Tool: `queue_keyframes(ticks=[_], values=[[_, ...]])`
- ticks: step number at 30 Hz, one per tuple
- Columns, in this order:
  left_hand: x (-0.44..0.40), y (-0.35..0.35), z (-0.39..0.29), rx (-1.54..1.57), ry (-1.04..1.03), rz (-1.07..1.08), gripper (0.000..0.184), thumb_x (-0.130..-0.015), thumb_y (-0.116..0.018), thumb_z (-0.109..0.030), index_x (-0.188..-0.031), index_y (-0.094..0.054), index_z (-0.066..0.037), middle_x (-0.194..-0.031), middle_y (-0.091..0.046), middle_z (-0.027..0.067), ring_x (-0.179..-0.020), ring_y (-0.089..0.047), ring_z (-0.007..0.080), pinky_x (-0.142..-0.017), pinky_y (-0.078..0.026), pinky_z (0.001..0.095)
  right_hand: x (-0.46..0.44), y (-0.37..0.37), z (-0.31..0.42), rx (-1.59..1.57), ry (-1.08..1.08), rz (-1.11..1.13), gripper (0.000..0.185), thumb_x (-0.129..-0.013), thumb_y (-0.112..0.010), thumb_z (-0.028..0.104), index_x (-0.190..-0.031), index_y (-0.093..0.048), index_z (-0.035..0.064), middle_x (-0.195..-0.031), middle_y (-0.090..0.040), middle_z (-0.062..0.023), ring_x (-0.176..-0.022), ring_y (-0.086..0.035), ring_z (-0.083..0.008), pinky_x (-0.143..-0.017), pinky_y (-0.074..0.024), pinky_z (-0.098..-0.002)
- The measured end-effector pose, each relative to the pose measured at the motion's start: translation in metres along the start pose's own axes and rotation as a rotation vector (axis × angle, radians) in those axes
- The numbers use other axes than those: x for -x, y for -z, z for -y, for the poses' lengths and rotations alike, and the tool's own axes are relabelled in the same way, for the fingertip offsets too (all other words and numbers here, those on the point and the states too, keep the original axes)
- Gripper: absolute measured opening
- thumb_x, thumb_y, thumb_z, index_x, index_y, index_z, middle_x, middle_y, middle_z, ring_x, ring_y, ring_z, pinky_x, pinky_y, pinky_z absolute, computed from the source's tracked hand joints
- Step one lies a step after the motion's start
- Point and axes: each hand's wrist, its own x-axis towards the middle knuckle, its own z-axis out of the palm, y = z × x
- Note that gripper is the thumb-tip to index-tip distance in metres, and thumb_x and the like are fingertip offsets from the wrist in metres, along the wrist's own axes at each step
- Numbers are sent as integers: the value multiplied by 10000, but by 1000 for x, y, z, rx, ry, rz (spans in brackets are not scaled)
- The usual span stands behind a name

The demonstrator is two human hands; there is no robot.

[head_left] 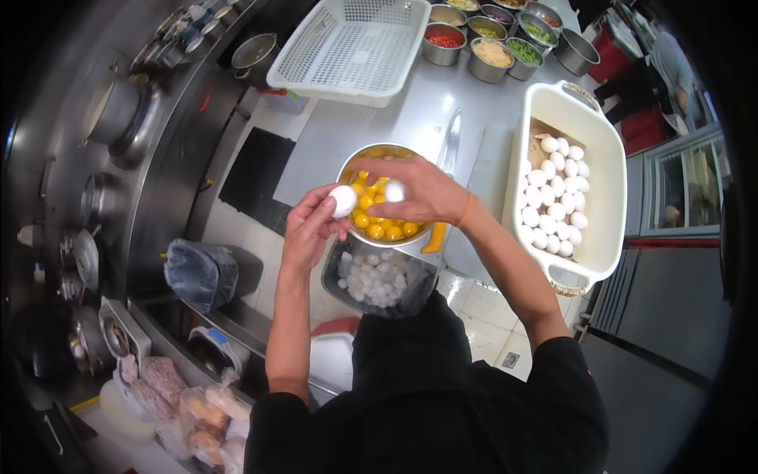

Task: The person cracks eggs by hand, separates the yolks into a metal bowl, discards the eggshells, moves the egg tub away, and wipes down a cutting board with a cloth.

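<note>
My left hand [309, 223] pinches a white egg [343, 201] between thumb and fingers, at the left rim of a metal bowl [342, 175]. Many cracked eggs with whole yellow yolks [385, 229] fill the bowl. Over the bowl, my right hand [422, 189] curls around another white egg [395, 190]; its fingertips are partly hidden. Below the bowl's near side is a dark bin [332, 276] lined with plastic, holding a heap of eggshells [375, 278]. A knife with a bright blade [452, 142] and yellow handle [434, 238] lies right of the bowl, partly under my right wrist.
To the right, a white tub [608, 174] holds many whole eggs [557, 189]. A white perforated basket [347, 47] stands at the back of the steel table [332, 130], near metal pots of chopped ingredients [491, 55]. On the left are stoves, a lined trash bin [201, 272] and bagged food [205, 419].
</note>
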Motion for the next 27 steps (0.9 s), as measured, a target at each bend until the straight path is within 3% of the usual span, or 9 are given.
queue_keyframes(ticks=[1, 4, 7, 10, 13, 16, 22, 27], values=[[-5, -4, -1, -2, 24, 29, 352, -985, -579, -159, -1268, -535, 45, -1046, -665, 147, -742, -657, 149, -587, -554, 267, -3, -5, -4, 26, 69, 11, 496, -772, -763, 270, -1216, -659, 74, -982, -700, -188, -866, -672, -344, -816, -530, -376], [-17, -11, -3, -5, 99, 99, 344, -976, -597, -152, -1251, -555, 51, -1059, -663, 138, -717, -659, 143, -576, -553, 255, -7, -2, -5, -32, -20, 131, 466, -759, -772, 240, -1184, -680, 72, -939, -709, -180, -874, -678, -355, -844, -528, -391], [-23, -21, -6, -58, 86, 80, 352, -938, -642, -82, -1252, -563, 56, -1045, -666, 121, -709, -664, 137, -588, -559, 254, -1, -3, -10, -59, -121, 87, 422, -740, -758, 213, -1130, -701, 60, -945, -711, -194, -862, -683, -355, -830, -536, -394], [-28, -21, 7, -231, -39, 90, 414, -883, -694, -10, -1268, -560, 63, -1022, -678, 107, -715, -663, 120, -592, -551, 241, 8, -9, -17, -5, -117, 10, 414, -724, -749, 206, -1106, -708, 51, -946, -711, -199, -845, -684, -355, -814, -543, -395], [-32, -17, 15, -307, -13, 80, 438, -836, -706, 44, -1253, -578, 80, -978, -692, 103, -702, -652, 102, -594, -534, 224, 14, -15, -27, 33, -114, -23, 413, -706, -749, 207, -1086, -714, 48, -917, -708, -207, -819, -685, -358, -785, -553, -392], [-37, -19, 26, -377, -71, 39, 416, -817, -688, 43, -1223, -610, 86, -921, -699, 98, -664, -639, 92, -587, -521, 217, 17, -24, -32, 45, -80, -116, 386, -703, -717, 260, -1057, -733, 106, -826, -695, -182, -750, -668, -368, -723, -546, -425], [-40, -27, 32, -531, -95, -70, 403, -801, -607, 68, -1201, -643, 75, -887, -701, 84, -663, -634, 98, -604, -523, 223, 22, -37, -35, 153, -115, -201, 352, -708, -696, 232, -1044, -728, 131, -833, -690, -195, -755, -671, -368, -719, -549, -433], [-45, -24, 31, -523, -85, -41, 411, -765, -636, 29, -1174, -673, 52, -867, -697, 66, -660, -629, 79, -584, -509, 219, 25, -35, -39, 139, -90, -225, 371, -721, -684, 196, -1085, -723, 141, -851, -692, -189, -776, -670, -367, -740, -554, -431]])
